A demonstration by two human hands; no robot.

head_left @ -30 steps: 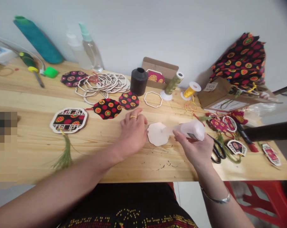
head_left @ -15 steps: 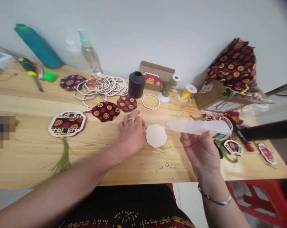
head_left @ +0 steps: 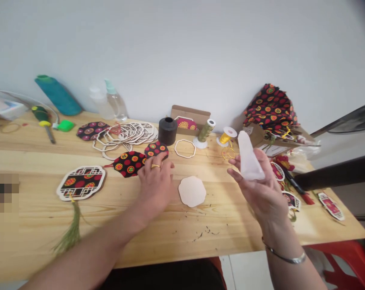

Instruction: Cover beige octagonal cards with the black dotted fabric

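Note:
In my right hand [head_left: 260,181] is a white plastic squeeze bottle [head_left: 250,161], its narrow end pointing up and away from me. My left hand [head_left: 156,181] is palm down with its fingers apart. Its fingertips reach the edge of a small black patterned fabric piece [head_left: 154,150]; whether they touch it I cannot tell. Beside it lies a larger patterned fabric piece [head_left: 129,163] with a red cord. A plain pale scalloped panel [head_left: 192,191] rests flat between my hands. Behind the panel lies a thin white scalloped frame [head_left: 185,149].
Along the wall stand a black thread cone [head_left: 167,132], a green thread spool [head_left: 205,133], a yellow thread spool [head_left: 226,136] and spray bottles [head_left: 116,102]. Lattice frames [head_left: 134,135] are piled at left. A tasselled ornament [head_left: 82,182] lies front left, a cardboard box [head_left: 273,143] back right.
My right hand has turned the bottle from lying sideways to pointing up and away. My left hand has moved left, off the pale panel's edge, toward the small fabric piece. The view has tilted up.

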